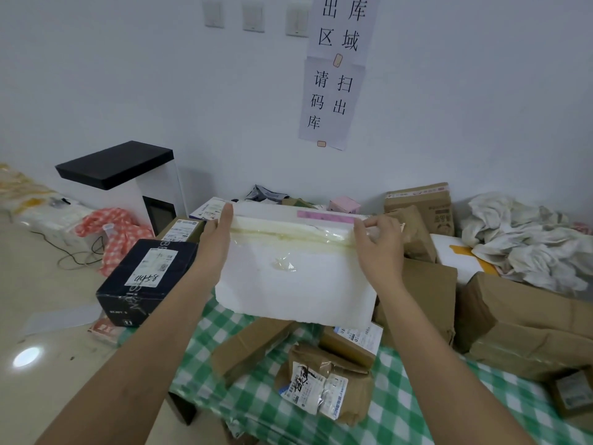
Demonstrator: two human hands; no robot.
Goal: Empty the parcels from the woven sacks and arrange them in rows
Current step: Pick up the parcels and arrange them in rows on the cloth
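Currently both hands hold a white foam box (295,268) in the air above the green checked cloth (401,396). Left hand (215,239) lies flat against the box's left end, fingers straight. Right hand (378,242) pinches the right end near the taped seam. Probably light and stiff, but crumbly: the lower edge looks ragged, so hard squeezing could chip it. Clear tape is glossy and may slip; better to clamp the two ends, as now. Surface is matte and grainy, shape a flat slab. Nearby are brown paper parcels (324,383), creased and soft, cardboard boxes (420,200), and a dark box (144,281) at left.
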